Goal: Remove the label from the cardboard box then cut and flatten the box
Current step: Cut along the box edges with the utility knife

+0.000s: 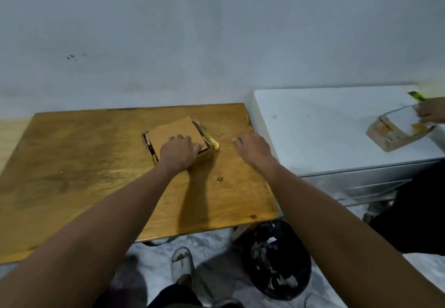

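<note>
The cardboard box lies toward the far right part of the wooden desk, looking light and stiff enough to slide unless pinned, so pressing its flat top or gripping an edge seems best. The left hand rests palm-down on its near right corner, fingers spread flat. The right hand hovers empty and loosely curled just right of the box, near a yellow-green cutter touching the box's right side.

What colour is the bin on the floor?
Black, with pale scraps inside; the bin shows best in the head view.

Dim, soft blur, forearm shadow (edges bowed)
</note>
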